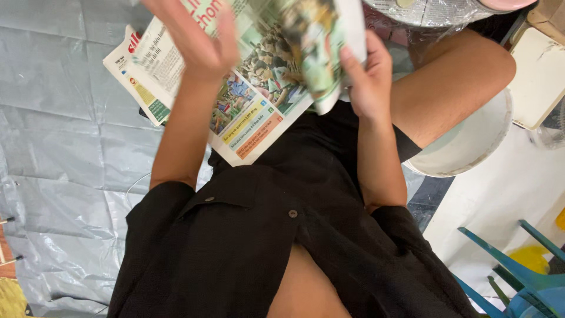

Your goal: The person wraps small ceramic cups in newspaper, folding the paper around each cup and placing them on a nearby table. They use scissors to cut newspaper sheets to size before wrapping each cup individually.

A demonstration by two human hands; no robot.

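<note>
newsprint — folded newspaper point(282, 53) between left hand point(197, 44) and right hand point(368, 79)

One head-worn view looks steeply down, close over the person's own torso, seemingly tilted slightly leftward.

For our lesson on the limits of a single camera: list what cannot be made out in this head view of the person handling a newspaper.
- Left hand: motion-blurred; fingertips cut by the top edge.
- Right hand: fingers hidden behind the folded newspaper.
- Newspaper: its upper part runs off the top edge.
- White round basin: partly hidden by the knee.
- Blue plastic chair: cut by the bottom-right corner.
- Grey tarpaulin: covers the floor beneath.
</note>
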